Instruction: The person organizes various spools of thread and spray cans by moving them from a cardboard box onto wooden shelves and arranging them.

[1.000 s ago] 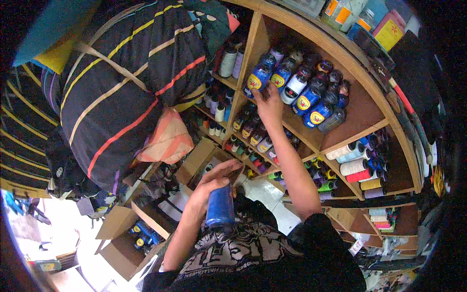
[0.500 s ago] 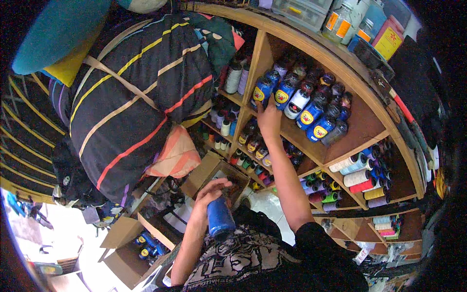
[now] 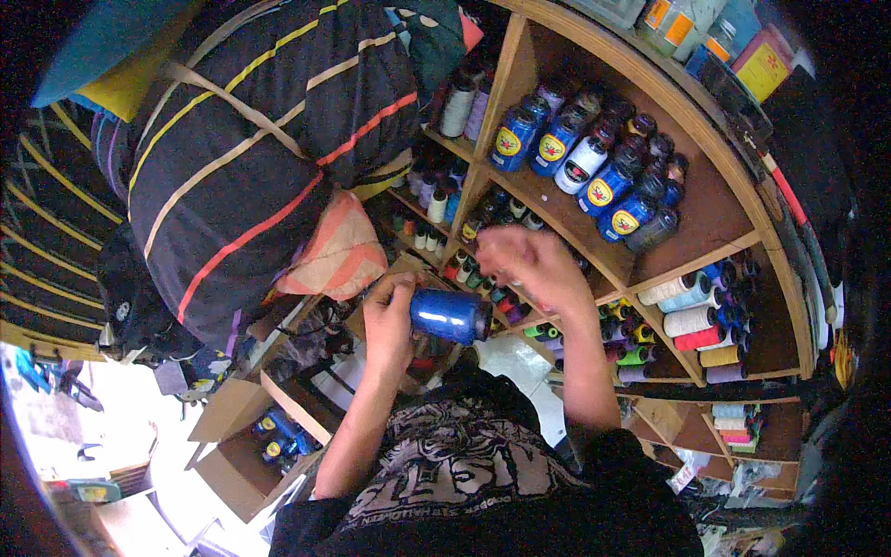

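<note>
A blue thread spool (image 3: 445, 316) lies on its side in the air before my chest, its dark end pointing right. My left hand (image 3: 388, 316) is closed around its left end. To the right and a little higher, my right hand (image 3: 536, 265) hangs in front of the lower cubbies, its fingers smeared by motion. Above it, an upper shelf compartment holds a cluster of spools, mostly blue with yellow round labels. At the front left of that cluster stands a labelled blue spool (image 3: 510, 141); a white-labelled spool (image 3: 583, 165) sits in the same front row.
Wooden shelving (image 3: 682, 265) with smaller thread cones fills the right side. A large black striped bundle (image 3: 232, 186) bulges at the left. An open cardboard box (image 3: 223, 469) with blue spools stands lower left. Jars and a yellow container (image 3: 761, 72) sit on top.
My right hand has come down from the front-left blue spool in the upper compartment. My left hand has turned its blue spool from near upright to sideways and raised it.
</note>
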### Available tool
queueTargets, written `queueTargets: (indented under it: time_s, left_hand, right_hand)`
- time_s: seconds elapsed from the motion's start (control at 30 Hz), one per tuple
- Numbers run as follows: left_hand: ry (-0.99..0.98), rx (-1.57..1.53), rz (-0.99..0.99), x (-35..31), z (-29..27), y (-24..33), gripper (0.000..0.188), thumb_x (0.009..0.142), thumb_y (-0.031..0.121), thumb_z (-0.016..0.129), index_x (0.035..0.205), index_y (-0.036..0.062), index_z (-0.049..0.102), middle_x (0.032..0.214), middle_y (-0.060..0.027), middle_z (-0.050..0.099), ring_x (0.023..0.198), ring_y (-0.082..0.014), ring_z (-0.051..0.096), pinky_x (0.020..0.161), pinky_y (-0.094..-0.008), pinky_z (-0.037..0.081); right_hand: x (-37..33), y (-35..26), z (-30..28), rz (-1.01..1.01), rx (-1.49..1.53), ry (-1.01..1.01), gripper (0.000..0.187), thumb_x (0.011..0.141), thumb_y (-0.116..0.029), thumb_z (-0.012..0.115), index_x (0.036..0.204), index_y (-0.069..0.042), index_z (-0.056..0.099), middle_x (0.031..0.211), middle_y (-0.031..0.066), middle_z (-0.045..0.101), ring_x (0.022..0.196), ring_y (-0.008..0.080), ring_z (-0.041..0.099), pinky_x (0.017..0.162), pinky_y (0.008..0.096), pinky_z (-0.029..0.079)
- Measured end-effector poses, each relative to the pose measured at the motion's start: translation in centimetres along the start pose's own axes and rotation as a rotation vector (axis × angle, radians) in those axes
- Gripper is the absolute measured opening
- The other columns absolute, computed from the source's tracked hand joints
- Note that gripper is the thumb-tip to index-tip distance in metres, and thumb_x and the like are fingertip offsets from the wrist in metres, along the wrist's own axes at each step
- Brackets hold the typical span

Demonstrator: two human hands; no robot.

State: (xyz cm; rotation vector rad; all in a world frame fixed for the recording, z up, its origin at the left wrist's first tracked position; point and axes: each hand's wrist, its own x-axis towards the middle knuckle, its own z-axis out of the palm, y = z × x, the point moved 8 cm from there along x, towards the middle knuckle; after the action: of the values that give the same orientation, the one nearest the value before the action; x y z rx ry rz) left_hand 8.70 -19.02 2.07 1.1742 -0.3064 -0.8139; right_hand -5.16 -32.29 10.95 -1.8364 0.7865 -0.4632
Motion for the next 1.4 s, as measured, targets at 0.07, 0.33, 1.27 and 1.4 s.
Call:
queueTargets:
  time_s: [0.07,0.33,1.27,1.4]
  left_hand:
    - [-0.009,0.229,0.087,-0.2,0.9,1.6,0.025,0.087,0.022,0.055,0.085,-0.0016,0.062,0.077,-0.0052,0.060,0.072,-0.0117,0.054,0.068,-0.0243,0.042]
    - [-0.485,0.032,-0.136,-1.3,6.6,2.9,0.052,0.086,0.037,0.052,0.121,-0.0002,0.044,0.093,-0.0041,0.056,0.067,-0.0085,0.051,0.045,-0.0195,0.037]
    - [-0.333,0.377,-0.024,-0.3,6.7,-0.6,0.025,0.085,0.013,0.057,0.106,0.0004,0.056,0.089,-0.0054,0.062,0.069,-0.0082,0.055,0.056,-0.0209,0.042]
    - [-0.364,0.394,0.133,-0.4,6.5,-1.6,0.027,0.085,0.011,0.054,0.109,-0.0005,0.054,0.092,-0.0071,0.061,0.064,-0.0088,0.055,0.050,-0.0210,0.041]
  right_hand:
    - [-2.9,0.4,1.7,0.034,0.043,-0.136,0.055,0.072,-0.037,0.071,0.113,-0.006,0.055,0.090,0.0162,0.065,0.083,0.0302,0.063,0.073,0.0363,0.049]
    - [-5.6,3.5,1.2,0.060,0.189,-0.159,0.056,0.077,-0.029,0.065,0.119,0.003,0.046,0.098,0.0138,0.062,0.087,0.0239,0.063,0.079,0.0354,0.049]
    - [-4.1,5.8,-1.9,-0.015,-0.012,0.409,0.059,0.066,-0.033,0.076,0.110,-0.001,0.052,0.097,0.0151,0.063,0.091,0.0270,0.061,0.080,0.0352,0.046]
    - [-1.1,5.8,-6.5,-0.130,-0.116,0.743,0.052,0.069,-0.032,0.075,0.105,-0.003,0.050,0.083,0.0172,0.063,0.075,0.0310,0.063,0.064,0.0387,0.047]
